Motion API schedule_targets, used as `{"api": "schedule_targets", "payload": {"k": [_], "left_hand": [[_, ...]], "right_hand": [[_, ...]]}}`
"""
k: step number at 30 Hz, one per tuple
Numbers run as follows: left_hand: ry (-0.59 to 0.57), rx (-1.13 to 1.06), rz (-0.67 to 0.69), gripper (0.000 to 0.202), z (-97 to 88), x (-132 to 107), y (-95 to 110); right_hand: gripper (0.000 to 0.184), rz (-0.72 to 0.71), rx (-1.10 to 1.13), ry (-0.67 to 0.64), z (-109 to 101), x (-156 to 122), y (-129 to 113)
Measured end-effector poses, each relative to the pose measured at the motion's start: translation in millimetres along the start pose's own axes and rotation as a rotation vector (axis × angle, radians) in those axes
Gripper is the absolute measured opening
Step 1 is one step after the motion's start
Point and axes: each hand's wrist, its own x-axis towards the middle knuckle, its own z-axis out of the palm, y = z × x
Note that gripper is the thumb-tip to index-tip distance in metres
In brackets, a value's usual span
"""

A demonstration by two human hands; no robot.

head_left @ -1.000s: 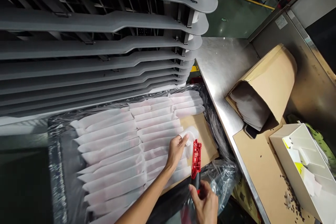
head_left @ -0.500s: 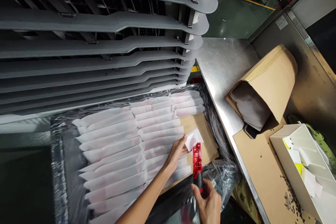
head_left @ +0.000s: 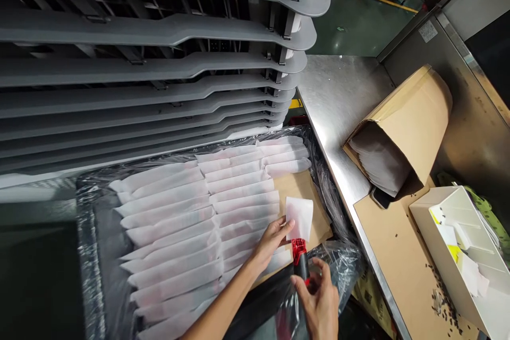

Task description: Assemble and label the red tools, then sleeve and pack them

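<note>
My left hand pinches a small white translucent sleeve by its left side. Partly inside the sleeve's near end is a red-and-black handle-shaped part, its red end covered by the thin material. Around the black lower end of that part close the thumb and fingers of my right hand. Beneath my hands, rows of similar wrapped pieces lie side by side in a box lined with black plastic. Brown cardboard shows at the right of the rows.
Grey stacked panels rise behind the box. On the steel bench to the right lie a carton of white sleeves, a dark phone-like object, a white bin and scattered small dark bits. Clear plastic bunches beside my right hand.
The red end has gone into the sleeve, which now stands straighter and more spread out. My right hand's fingers have loosened slightly around the black end.
</note>
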Motion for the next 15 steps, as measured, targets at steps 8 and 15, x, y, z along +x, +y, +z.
{"api": "schedule_targets", "payload": {"k": [8,15], "left_hand": [[-0.057,-0.047,-0.055,0.068,10.1,-20,-26],[0.082,-0.307,-0.303,0.052,11.4,-28,-35]], "right_hand": [[0.07,0.05,0.032,0.102,2,9,-12],[0.052,-0.03,-0.016,0.027,-18,24,-21]]}}
